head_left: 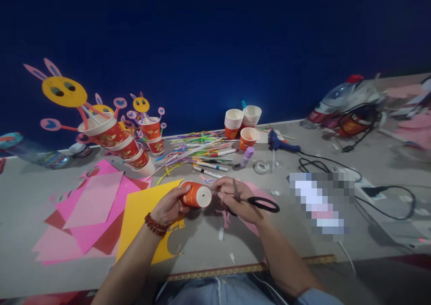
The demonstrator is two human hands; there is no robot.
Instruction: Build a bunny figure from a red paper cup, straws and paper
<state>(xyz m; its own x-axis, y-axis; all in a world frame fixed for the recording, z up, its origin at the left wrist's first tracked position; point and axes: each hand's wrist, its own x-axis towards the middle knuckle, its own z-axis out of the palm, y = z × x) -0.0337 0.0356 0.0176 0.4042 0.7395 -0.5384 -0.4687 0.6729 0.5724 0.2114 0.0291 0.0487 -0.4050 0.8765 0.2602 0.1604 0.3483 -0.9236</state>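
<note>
My left hand point(171, 204) is wrapped around a red paper cup point(191, 195) lying on its side. The cup's white base faces right and has a small dark hole near its middle. In my right hand point(237, 199) is a pair of scissors point(264, 204), gripped around the closed blades with the black handle loops sticking out to the right. The tips are near the cup's base, mostly hidden by my fingers. Under my left hand lies a yellow sheet of paper point(144, 206) with cut-out edges.
Pink paper sheets point(97, 197) lie left, before stacked cups with rabbit faces point(63, 92). Straws and pens point(202, 150) spread behind my hands. Further back are stacked cups point(234, 119), a glue stick point(247, 156), tape point(261, 167) and a corded blue glue gun point(283, 144). A bottle point(333, 101) lies tilted right.
</note>
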